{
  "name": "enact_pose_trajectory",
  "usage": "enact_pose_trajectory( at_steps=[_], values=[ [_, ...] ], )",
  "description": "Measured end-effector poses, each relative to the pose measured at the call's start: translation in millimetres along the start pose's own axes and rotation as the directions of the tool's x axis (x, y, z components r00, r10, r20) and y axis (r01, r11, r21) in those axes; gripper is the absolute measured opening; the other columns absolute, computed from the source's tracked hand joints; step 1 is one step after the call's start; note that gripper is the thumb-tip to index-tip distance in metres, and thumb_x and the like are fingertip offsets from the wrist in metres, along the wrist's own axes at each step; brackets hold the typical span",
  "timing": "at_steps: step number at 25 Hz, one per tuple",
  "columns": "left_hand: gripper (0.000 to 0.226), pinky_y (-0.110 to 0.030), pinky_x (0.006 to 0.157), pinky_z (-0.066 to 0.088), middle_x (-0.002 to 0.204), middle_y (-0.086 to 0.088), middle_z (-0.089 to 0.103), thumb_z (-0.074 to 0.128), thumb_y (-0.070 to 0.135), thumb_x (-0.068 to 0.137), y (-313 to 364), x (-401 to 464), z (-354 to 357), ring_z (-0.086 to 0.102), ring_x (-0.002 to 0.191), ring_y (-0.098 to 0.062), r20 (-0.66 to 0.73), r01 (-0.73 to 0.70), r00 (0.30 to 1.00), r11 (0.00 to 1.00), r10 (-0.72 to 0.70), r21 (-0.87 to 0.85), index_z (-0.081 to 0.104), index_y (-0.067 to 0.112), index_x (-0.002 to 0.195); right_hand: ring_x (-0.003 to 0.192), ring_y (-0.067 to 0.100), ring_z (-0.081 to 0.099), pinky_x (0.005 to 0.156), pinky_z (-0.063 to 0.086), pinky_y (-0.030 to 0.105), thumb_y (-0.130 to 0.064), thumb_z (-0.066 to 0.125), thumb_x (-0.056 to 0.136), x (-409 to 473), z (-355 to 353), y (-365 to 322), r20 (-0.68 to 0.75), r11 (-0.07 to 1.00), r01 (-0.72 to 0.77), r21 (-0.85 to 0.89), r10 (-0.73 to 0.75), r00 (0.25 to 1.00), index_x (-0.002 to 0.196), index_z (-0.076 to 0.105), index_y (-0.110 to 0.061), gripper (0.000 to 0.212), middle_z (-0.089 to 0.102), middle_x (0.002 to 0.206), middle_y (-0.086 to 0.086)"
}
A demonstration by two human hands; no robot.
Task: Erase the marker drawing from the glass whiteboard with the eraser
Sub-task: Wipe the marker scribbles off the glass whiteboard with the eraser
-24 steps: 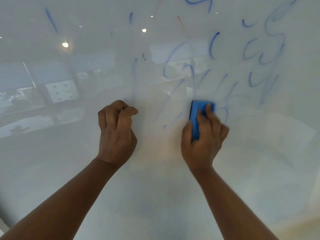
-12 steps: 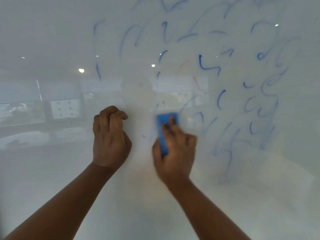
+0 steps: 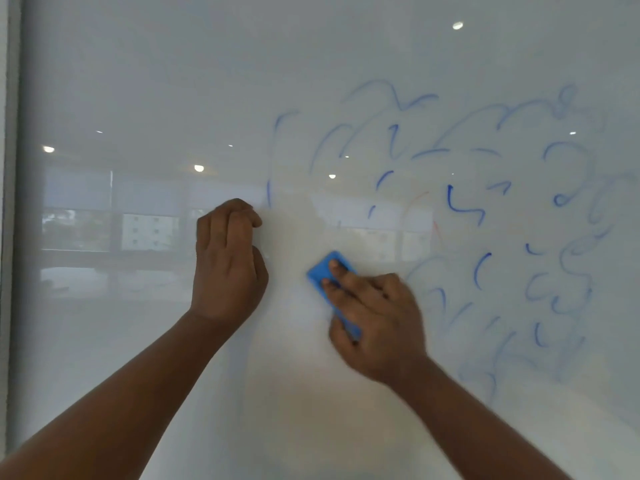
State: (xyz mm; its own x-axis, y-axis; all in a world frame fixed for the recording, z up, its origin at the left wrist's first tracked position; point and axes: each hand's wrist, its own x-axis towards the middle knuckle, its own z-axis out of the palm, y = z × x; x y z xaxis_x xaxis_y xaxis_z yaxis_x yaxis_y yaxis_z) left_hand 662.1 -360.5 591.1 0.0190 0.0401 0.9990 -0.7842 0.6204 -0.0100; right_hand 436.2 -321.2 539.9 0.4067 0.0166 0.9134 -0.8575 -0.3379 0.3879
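Blue eraser [image 3: 329,271] sits flat on the glass whiteboard [image 3: 138,81], left of the remaining marker drawing [image 3: 485,209], right hand [image 3: 377,317] fingers grasping it across the back. Looks light, soft-padded, best pinched by long edges. Left hand [image 3: 227,265] clenched empty against glass.

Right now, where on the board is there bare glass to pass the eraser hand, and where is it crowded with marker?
Bare glass: the stretch between the left frame edge and the left hand, and the band below both hands. Crowded: blue marker strokes fill the area above and right of the right hand holding the eraser.
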Motion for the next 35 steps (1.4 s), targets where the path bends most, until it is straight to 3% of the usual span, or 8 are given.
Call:
enact_pose_trajectory(
  at_steps=[4, 10, 14, 19, 23, 28, 32, 35],
  values=[
    [0.047, -0.035, 0.096, 0.038, 0.118, -0.017, 0.055, 0.043, -0.02, 0.063, -3.5, -0.4, 1.9, 0.049, 0.105, -0.038, -0.006, -0.035, 0.999, 0.999, 0.035, 0.028, 0.055, 0.001, 0.103, 0.088, 0.029, 0.053, 0.086, 0.05, 0.043, -0.025, 0.061, 0.083, 44.2, -4.7, 21.9, -0.255, 0.922, -0.386, -0.022, 0.368, 0.894, 0.127, 0.066, -0.018, 0.045, 0.06, 0.144, 0.003],
    [0.038, -0.034, 0.1, 0.041, 0.116, -0.02, 0.056, 0.046, -0.021, 0.074, -11.0, -8.9, -0.9, 0.05, 0.111, -0.035, -0.055, -0.018, 0.998, 0.997, 0.014, -0.072, 0.056, 0.0, 0.104, 0.085, 0.031, 0.059, 0.08, 0.048, 0.036, -0.024, 0.059, 0.083, -1.4, 10.9, -24.9, -0.054, 0.996, -0.062, -0.06, 0.059, 0.997, 0.135, 0.063, -0.02, 0.052, 0.051, 0.151, -0.003],
    [0.044, -0.033, 0.104, 0.042, 0.123, -0.018, 0.053, 0.045, -0.023, 0.072, -9.4, -7.8, -1.0, 0.046, 0.119, -0.032, -0.048, 0.017, 0.999, 0.995, -0.022, -0.103, 0.054, 0.003, 0.107, 0.099, 0.036, 0.062, 0.084, 0.033, 0.027, -0.023, 0.059, 0.082, 69.1, 13.2, -4.2, -0.282, 0.865, -0.5, 0.042, 0.49, 0.825, 0.132, 0.065, -0.013, 0.051, 0.057, 0.146, 0.005],
    [0.05, -0.016, 0.11, 0.027, 0.128, -0.019, 0.05, 0.045, -0.025, 0.074, -12.4, -7.4, -2.6, 0.045, 0.123, -0.032, -0.055, 0.078, 0.995, 0.988, -0.086, -0.131, 0.05, 0.006, 0.112, 0.086, 0.032, 0.06, 0.079, 0.049, 0.042, -0.026, 0.059, 0.078, 31.1, 24.8, -39.2, -0.067, 0.996, -0.067, -0.054, 0.063, 0.996, 0.131, 0.063, -0.021, 0.054, 0.059, 0.145, -0.001],
    [0.052, -0.024, 0.108, 0.035, 0.132, -0.015, 0.049, 0.044, -0.026, 0.073, -7.5, -5.8, -1.2, 0.045, 0.126, -0.029, -0.074, 0.113, 0.989, 0.981, -0.126, -0.159, 0.051, 0.007, 0.113, 0.093, 0.035, 0.053, 0.086, 0.047, 0.04, -0.031, 0.059, 0.083, 130.2, 9.3, 8.0, -0.284, 0.877, -0.481, -0.008, 0.459, 0.842, 0.129, 0.066, -0.016, 0.048, 0.062, 0.141, 0.003],
    [0.048, -0.039, 0.114, 0.036, 0.136, -0.019, 0.053, 0.044, -0.02, 0.081, -12.8, 17.1, -4.8, 0.047, 0.128, -0.032, -0.045, 0.073, 0.996, 0.98, -0.083, -0.186, 0.053, -0.003, 0.124, 0.084, 0.029, 0.052, 0.077, 0.048, 0.035, -0.034, 0.058, 0.091, 113.3, 29.3, -25.1, -0.074, 0.996, -0.045, -0.078, 0.039, 0.997, 0.129, 0.066, -0.024, 0.04, 0.059, 0.144, -0.006],
    [0.053, -0.029, 0.113, 0.034, 0.137, -0.012, 0.053, 0.042, -0.023, 0.081, -16.4, 40.3, -3.5, 0.048, 0.127, -0.029, -0.033, 0.084, 0.995, 0.97, -0.094, -0.227, 0.051, 0.001, 0.128, 0.089, 0.033, 0.05, 0.071, 0.054, 0.039, -0.032, 0.062, 0.086, 183.2, 15.1, -4.3, -0.244, 0.89, -0.455, 0.005, 0.443, 0.863, 0.127, 0.066, -0.026, 0.042, 0.06, 0.143, -0.007],
    [0.053, -0.033, 0.109, 0.039, 0.141, -0.006, 0.049, 0.039, -0.005, 0.087, -17.7, 49.4, -3.3, 0.046, 0.127, -0.022, -0.022, 0.13, 0.989, 0.936, -0.145, -0.327, 0.044, 0.006, 0.138, 0.085, 0.024, 0.043, 0.066, 0.048, 0.032, -0.036, 0.057, 0.085, 156.6, 38.6, -40.4, -0.126, 0.983, -0.171, -0.07, 0.161, 0.979, 0.131, 0.061, -0.029, 0.047, 0.058, 0.145, -0.01]
  ],
)
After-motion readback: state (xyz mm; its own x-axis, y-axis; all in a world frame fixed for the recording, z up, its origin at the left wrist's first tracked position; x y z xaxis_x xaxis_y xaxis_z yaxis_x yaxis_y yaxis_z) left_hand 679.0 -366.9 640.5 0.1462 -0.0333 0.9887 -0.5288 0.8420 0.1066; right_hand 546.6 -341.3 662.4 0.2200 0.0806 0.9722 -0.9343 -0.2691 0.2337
